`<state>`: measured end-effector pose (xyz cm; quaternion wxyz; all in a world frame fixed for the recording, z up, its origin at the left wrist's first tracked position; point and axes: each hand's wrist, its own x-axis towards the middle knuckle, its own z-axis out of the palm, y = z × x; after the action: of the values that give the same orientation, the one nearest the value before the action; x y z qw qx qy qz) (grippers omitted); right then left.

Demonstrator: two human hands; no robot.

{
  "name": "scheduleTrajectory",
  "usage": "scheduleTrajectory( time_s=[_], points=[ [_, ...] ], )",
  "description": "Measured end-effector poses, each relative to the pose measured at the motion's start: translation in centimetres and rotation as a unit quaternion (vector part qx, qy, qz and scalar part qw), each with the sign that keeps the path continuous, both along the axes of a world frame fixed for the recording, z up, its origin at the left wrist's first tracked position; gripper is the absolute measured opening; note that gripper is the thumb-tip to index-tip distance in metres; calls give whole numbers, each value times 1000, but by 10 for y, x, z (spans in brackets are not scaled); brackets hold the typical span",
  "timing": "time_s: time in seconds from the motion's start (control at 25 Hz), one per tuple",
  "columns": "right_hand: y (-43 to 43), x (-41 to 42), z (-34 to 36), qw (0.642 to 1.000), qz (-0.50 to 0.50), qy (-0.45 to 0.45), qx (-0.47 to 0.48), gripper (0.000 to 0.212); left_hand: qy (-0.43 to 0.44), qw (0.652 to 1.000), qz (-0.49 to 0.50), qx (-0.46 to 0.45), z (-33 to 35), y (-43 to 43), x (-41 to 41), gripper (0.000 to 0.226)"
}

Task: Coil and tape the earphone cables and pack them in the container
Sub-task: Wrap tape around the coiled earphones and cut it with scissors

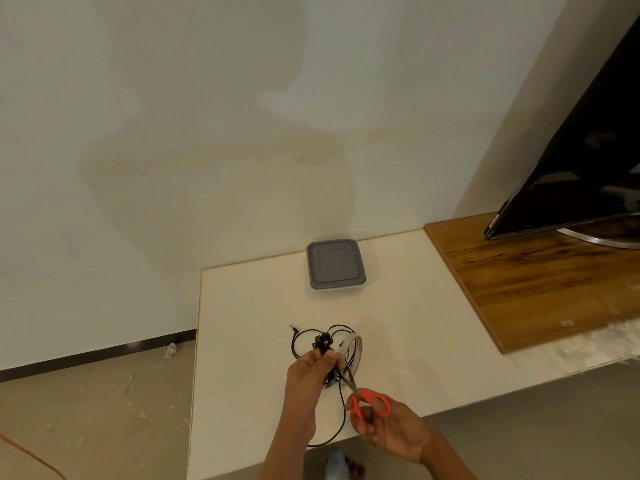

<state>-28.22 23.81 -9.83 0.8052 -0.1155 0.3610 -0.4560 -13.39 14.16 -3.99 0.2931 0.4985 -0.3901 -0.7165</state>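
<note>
The floor (86,410) lies left of the table (242,306), whose left half is bare up to its edge. One black cable (301,336) loops near the front edge, and the left hand (308,379) pinches its coiled part. One lidded container (335,264) sits at the back edge, well apart. One tape roll (356,344) touches the cable; its inner print is too small to read. The right hand (391,431) grips one pair of scissors (367,400), blades at the left fingertips.
</note>
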Motion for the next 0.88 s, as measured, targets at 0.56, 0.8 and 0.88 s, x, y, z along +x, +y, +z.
scheduleTrajectory(
  time_s=[0.56,0.8,0.88],
  points=[
    [-16,8,8,993,-99,-59,9,64,-19,1000,-16,-2,4,4,0,15],
    [-14,5,12,996,-89,-11,-1,64,-24,1000,-1,13,4,5,-1,13],
    [-15,4,15,997,-79,15,-5,63,-23,1000,5,17,4,3,-1,14]
  ],
)
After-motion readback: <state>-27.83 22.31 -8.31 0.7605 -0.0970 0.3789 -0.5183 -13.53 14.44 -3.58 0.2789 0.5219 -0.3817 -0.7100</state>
